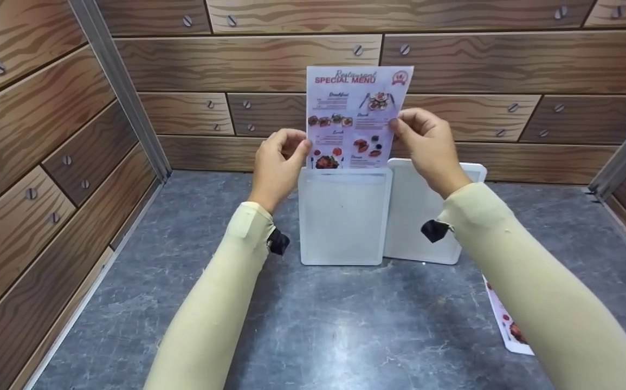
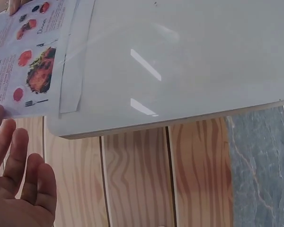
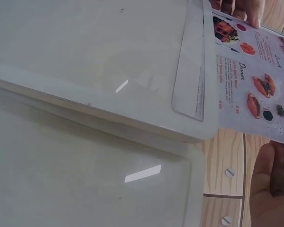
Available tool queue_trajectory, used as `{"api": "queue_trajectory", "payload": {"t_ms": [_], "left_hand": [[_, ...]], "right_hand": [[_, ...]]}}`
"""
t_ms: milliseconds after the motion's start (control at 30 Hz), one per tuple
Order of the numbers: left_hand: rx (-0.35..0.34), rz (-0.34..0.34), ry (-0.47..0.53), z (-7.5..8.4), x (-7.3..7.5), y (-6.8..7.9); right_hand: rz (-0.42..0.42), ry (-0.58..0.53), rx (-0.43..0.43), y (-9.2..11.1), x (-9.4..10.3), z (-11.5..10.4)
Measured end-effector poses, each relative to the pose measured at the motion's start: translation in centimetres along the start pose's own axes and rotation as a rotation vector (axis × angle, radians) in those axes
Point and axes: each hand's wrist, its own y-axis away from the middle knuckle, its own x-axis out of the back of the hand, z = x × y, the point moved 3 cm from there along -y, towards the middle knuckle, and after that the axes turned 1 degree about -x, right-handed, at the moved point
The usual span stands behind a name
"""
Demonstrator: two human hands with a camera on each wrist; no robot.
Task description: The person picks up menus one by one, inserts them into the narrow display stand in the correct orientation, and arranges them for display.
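A printed menu sheet (image 1: 364,122) stands upright, its lower end inside the top of a white menu holder (image 1: 342,222). In both wrist views the sheet's bottom strip shows through the holder's clear front. My left hand (image 1: 280,165) pinches the sheet's left edge between thumb and fingers, just above the holder. Higher up, my right hand (image 1: 426,146) pinches the right edge. Behind and to the right stands a second white holder (image 1: 421,216), partly covered by the first holder and my right hand.
Beneath my right forearm lies another menu (image 1: 513,327), mostly hidden. The holders stand on a grey marbled table (image 1: 313,319). Wood-patterned walls (image 1: 247,65) rise at the back and both sides, with metal posts (image 1: 128,86) in the corners.
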Motion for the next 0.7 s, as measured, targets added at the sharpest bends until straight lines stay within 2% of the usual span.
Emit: {"api": "queue_trajectory", "payload": {"t_ms": [133, 300, 700], "left_hand": [[-0.009, 0.006, 0.03, 0.4, 0.1, -0.1], [-0.012, 0.008, 0.016, 0.8, 0.2, -0.1], [0.019, -0.02, -0.018, -0.1, -0.1, 0.4]], "right_hand": [[0.001, 0.008, -0.017, 0.0, -0.3, 0.0], [0.007, 0.009, -0.013, 0.0, -0.6, -0.2], [-0.02, 0.01, -0.051, 0.7, -0.6, 1.6]]}}
